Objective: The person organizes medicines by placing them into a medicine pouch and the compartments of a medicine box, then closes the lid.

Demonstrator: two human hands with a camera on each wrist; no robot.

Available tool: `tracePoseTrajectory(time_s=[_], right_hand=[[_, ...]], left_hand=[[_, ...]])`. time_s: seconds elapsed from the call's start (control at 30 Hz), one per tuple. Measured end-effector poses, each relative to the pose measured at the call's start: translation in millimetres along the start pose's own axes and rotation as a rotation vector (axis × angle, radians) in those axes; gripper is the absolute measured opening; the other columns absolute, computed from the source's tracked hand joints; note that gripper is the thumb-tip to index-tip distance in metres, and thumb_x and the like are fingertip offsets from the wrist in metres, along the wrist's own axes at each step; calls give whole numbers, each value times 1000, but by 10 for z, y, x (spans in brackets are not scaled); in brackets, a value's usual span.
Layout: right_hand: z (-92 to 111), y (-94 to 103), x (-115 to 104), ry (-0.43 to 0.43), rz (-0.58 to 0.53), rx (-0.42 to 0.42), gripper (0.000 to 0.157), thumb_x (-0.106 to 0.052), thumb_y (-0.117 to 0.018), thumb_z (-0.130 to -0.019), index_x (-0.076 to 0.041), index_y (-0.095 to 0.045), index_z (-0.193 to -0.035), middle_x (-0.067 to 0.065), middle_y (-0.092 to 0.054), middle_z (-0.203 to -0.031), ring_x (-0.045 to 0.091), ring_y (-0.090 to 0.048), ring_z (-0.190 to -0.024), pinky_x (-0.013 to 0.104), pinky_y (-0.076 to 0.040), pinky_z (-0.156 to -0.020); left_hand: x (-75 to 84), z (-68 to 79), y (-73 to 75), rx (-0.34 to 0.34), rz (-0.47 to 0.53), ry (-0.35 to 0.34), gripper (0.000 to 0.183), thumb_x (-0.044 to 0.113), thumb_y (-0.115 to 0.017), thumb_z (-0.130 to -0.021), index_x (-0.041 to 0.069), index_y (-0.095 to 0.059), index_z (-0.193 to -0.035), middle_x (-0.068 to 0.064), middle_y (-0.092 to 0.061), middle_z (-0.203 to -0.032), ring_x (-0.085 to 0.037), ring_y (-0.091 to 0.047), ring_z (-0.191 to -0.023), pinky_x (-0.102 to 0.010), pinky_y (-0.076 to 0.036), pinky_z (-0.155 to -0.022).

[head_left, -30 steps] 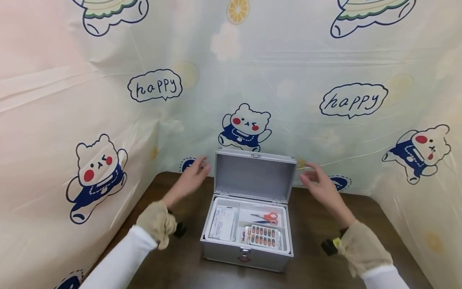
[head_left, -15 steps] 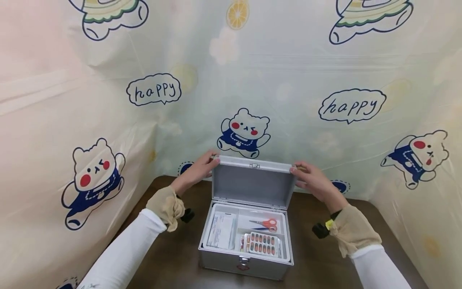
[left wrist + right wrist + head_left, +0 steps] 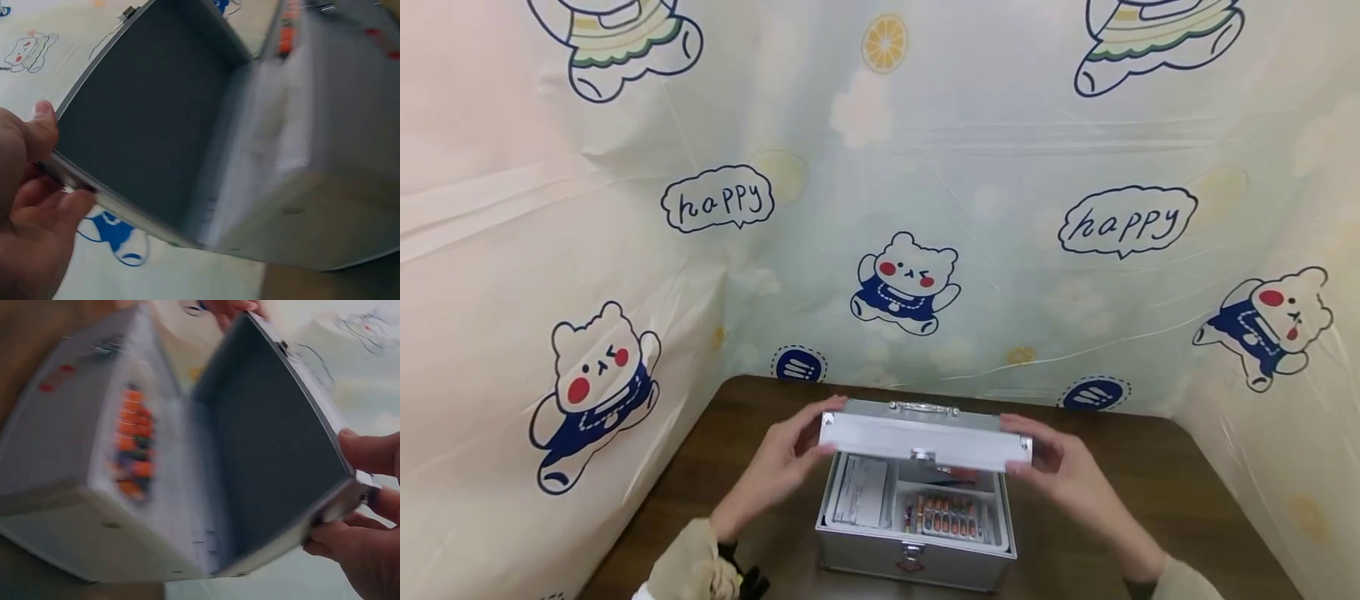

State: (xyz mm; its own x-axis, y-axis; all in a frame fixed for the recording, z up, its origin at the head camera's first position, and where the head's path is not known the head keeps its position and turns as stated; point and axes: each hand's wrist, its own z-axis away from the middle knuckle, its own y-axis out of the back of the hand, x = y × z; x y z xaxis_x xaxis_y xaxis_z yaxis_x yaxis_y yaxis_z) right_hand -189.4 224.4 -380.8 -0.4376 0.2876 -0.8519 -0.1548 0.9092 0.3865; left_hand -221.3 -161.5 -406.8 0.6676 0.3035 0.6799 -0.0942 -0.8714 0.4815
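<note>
A silver first-aid box (image 3: 865, 554) with a small red emblem on its front stands on the table, its lid (image 3: 880, 437) partly lowered and tilted over the back. My left hand (image 3: 784, 454) grips the lid's left corner, thumb on the front edge. At the right corner, my right hand (image 3: 1067, 471) holds the lid the same way. In the right wrist view, fingers (image 3: 334, 540) wrap the outer side of the lid. The white tray inside holds a capsule blister pack (image 3: 951, 518) and a white packet (image 3: 860, 493). Red-handled scissors (image 3: 961, 475) lie mostly hidden under the lid.
The box rests on a dark wooden table (image 3: 760, 400). A pale printed sheet (image 3: 1000, 292) with cartoon bears hangs behind and along both sides. On top of the lid is a metal carrying handle (image 3: 925, 408); a latch sits on the box's front.
Both hands first reached beside the upright lid, then took hold of its upper corners. They have since swung it forward and down, partly covering the tray.
</note>
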Motion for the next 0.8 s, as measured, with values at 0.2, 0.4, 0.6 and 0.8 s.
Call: tracePoseTrajectory(time_s=[0.2,0.4,0.6,0.8], right_hand=[[431,-345,170,133,131,140,54,7,-81,-73,-2,-66,-124,26,-59,-133,-12,-49,-125,6,-45,-95],[617,-557,379,154,345,210,66,4,-88,-64,-14,-69,-125,12,-64,-134,-19,-39,-130,-1,-35,-99],[664,-616,528,273,472,252,74,6,-89,-59,-15,-68,-127,10,-65,-134,-9,-36,-140,3,-28,-108],[751,-678,664,290,532,271,65,-6,-86,-72,-15,-64,-133,8,-61,-140,1,-31,-147,5,-24,-112]], left_hand=[[-40,454,-288,96,32,-121,50,-8,-68,-85,5,-59,-132,-24,-51,-146,-16,-37,-147,-15,-38,-109],[-100,695,-486,128,-46,-97,50,-15,-68,-83,13,-66,-124,-18,-56,-143,-19,-34,-149,-14,-31,-113],[-126,744,-555,132,-250,-98,67,-20,-74,-74,18,-65,-128,-8,-58,-142,-26,-38,-146,-10,-30,-111],[-151,771,-594,110,-347,-104,52,-3,-71,-87,21,-62,-132,-2,-57,-144,-29,-39,-146,-9,-28,-111]])
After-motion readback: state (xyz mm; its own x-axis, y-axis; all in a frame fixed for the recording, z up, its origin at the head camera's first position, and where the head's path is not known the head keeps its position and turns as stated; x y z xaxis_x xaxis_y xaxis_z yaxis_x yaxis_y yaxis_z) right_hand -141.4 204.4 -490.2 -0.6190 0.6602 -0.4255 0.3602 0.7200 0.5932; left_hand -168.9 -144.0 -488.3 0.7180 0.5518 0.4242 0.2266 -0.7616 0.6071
